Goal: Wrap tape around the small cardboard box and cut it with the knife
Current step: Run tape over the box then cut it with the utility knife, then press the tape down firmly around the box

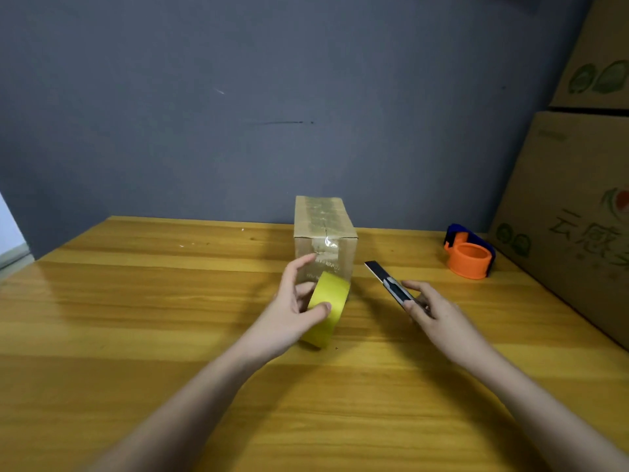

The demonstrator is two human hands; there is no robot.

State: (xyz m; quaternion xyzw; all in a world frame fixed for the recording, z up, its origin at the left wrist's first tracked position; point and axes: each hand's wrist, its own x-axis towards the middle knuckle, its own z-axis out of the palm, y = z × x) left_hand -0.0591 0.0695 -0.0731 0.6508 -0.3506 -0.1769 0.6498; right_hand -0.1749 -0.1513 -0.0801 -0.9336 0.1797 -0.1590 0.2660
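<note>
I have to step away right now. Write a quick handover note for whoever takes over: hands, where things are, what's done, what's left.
Left hand: gripping the yellow tape roll, held on edge on the wooden table right in front of the small cardboard box.
Right hand: holding the utility knife, blade extended and pointing up-left toward the box, not touching it.
Box: upright near the back wall, clear tape already on its top and front.
Orange tape dispenser: unused, far right.
Done: tape applied; the strand to the roll is hard to see.
Left: probably cut the tape at the roll, then press down the end.
</note>
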